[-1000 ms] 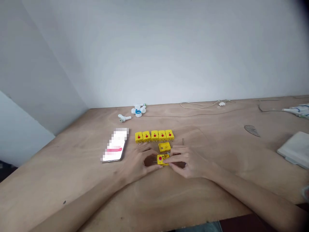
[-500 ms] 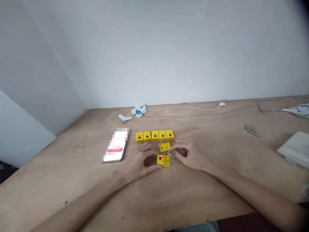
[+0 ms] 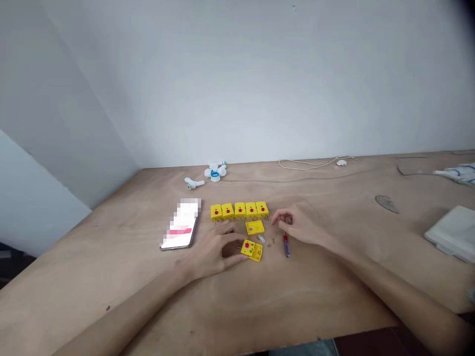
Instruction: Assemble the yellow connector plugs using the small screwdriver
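My left hand (image 3: 213, 249) pinches an opened yellow plug (image 3: 252, 250) between thumb and forefinger. The plug has a red dot, and its pins point left into the hand. Just beyond it lies its loose yellow cover (image 3: 255, 227). A small pale clip (image 3: 261, 238) and tiny screws (image 3: 273, 241) are on the table between the hands. My right hand (image 3: 299, 225) hovers low to the right of the cover, fingers loosely bent and apart, nothing visible in them. Right below it is a small screwdriver (image 3: 287, 246) with a red and purple handle; its tip is hidden.
Several closed yellow plugs (image 3: 240, 210) stand in a row behind the cover. A phone (image 3: 181, 225) lies at left. White plastic fittings (image 3: 215, 172) and a thin cord (image 3: 311, 164) lie near the wall. A white case (image 3: 452, 232) sits at far right.
My right hand has drawn back from the clip, rightward and up, and the screwdriver now shows below it. The plug in my left hand has turned slightly. The view has shifted a little.
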Demonstrator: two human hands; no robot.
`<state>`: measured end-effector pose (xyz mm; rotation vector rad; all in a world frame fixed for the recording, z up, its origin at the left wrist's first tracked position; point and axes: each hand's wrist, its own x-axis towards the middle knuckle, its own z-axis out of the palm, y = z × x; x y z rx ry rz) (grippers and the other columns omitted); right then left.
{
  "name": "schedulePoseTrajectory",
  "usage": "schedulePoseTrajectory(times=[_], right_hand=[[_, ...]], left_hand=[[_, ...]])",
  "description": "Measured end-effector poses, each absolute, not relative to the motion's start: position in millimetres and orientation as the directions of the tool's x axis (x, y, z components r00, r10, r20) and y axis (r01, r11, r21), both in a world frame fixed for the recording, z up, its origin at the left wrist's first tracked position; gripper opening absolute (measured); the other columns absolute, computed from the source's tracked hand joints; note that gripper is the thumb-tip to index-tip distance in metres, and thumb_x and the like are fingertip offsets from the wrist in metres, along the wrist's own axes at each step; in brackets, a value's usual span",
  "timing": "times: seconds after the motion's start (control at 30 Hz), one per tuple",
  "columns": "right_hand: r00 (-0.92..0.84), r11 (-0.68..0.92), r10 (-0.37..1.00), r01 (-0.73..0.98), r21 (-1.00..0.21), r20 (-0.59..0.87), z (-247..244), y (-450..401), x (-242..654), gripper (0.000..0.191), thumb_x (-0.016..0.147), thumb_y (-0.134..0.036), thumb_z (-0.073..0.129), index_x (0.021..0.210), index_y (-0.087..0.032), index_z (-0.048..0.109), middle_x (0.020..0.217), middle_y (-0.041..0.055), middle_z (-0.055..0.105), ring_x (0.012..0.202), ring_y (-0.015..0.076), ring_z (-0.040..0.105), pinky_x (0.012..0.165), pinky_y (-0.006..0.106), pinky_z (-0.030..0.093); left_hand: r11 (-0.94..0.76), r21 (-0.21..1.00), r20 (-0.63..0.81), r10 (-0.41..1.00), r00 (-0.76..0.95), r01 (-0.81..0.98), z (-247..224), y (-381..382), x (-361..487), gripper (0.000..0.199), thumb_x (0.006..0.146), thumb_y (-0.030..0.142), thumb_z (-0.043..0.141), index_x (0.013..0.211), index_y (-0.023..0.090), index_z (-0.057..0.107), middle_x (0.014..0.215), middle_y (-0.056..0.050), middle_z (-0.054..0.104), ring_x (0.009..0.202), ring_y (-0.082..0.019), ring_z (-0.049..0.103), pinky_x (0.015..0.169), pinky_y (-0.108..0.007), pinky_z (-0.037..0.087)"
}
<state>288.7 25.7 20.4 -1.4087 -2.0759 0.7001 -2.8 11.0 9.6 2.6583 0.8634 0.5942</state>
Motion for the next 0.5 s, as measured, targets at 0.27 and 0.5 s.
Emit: schedulePoseTrajectory(times=[0.27, 0.5], right_hand=[[-0.518, 0.352, 0.856, 0.593, -0.724, -0.008, 19, 24, 304, 0.022, 0.090, -0.017, 0.050, 0.099, -0.017, 0.070, 0.070, 0.0013, 0.067, 0.054, 0.0129, 0.052, 0.050, 0.024, 0.037], [-0.719, 0.577, 0.693, 0.517, -0.633, 0.044, 37, 11, 314, 0.024, 0.092, -0.013, 0.052, 0.093, -0.019, 0.075, 0.087, 0.0048, 0.074, 0.068, 0.0153, 0.062, 0.063, 0.026, 0.046]], left_hand=[[-0.726, 0.401, 0.241, 0.671, 0.701, 0.558, 12, 11, -1, 0.032, 0.090, 0.046, 0.069, 0.114, 0.025, 0.070, 0.107, -0.008, 0.067, 0.100, -0.028, 0.061, 0.086, -0.041, 0.051], [-0.706, 0.415, 0.217, 0.690, 0.690, 0.575, 13, 9, -1, 0.035, 0.091, 0.048, 0.068, 0.115, 0.023, 0.070, 0.111, -0.009, 0.068, 0.106, -0.029, 0.062, 0.092, -0.045, 0.051]])
